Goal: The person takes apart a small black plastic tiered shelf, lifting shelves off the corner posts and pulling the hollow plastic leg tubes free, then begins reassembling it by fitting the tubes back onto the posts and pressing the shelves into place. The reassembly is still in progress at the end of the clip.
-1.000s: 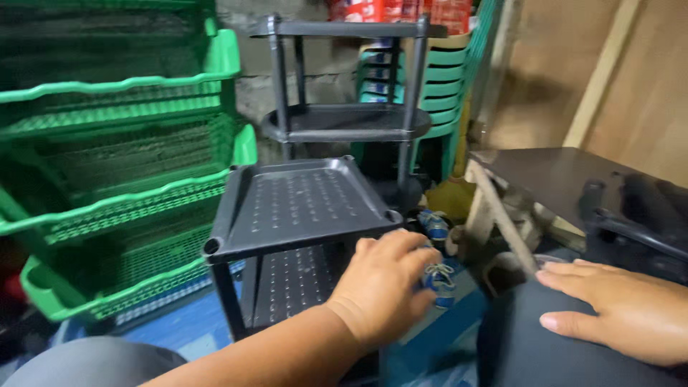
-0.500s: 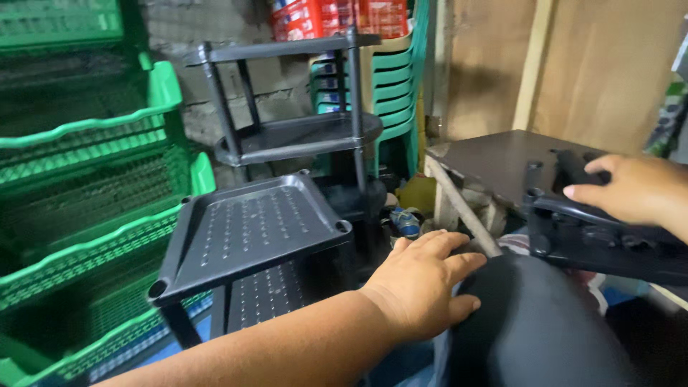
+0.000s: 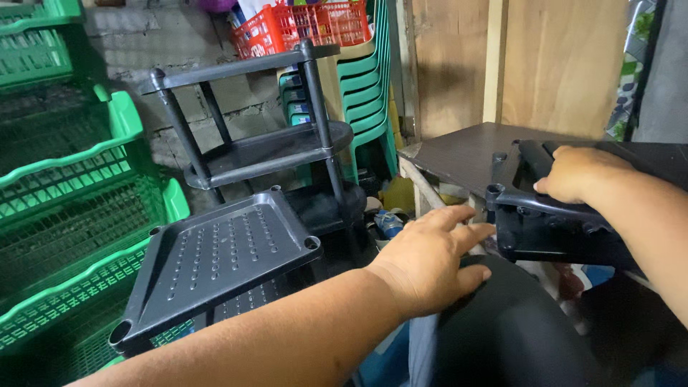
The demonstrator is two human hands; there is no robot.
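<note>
Left hand: the left hand [image 3: 428, 259] lies palm down with its fingers [image 3: 466, 235] spread and loosely stretched, resting on a rounded black seat [image 3: 512, 330] at the lower middle; nothing is pinched.
Right hand: the right hand [image 3: 577, 174] is curled over the top edge of a black plastic shelf tray [image 3: 552, 222], fingers pressed together and wrapped around its rim; the fingertips are hidden behind the rim.
Tray position: the tray sits tilted at the right, its corner sockets facing the left hand, just beside that hand's fingertips but apart from them.
Worktop: a dark flat worktop [image 3: 459, 154] lies behind the tray, against a wooden wall.
Near rack: a black perforated shelf unit [image 3: 215, 261] stands left of the left forearm, a lower tier showing beneath its top tray.
Far rack: a second black rack [image 3: 265, 147] with posts stands behind it, by a rough block wall.
Room: green plastic crates [image 3: 64, 215] are stacked at the left; stacked green chairs [image 3: 365, 93] and a red basket [image 3: 304, 25] fill the back.
Hard to make out: small items on the floor between the racks and the worktop are too cluttered to name; the seat is cut off by the lower edge.
</note>
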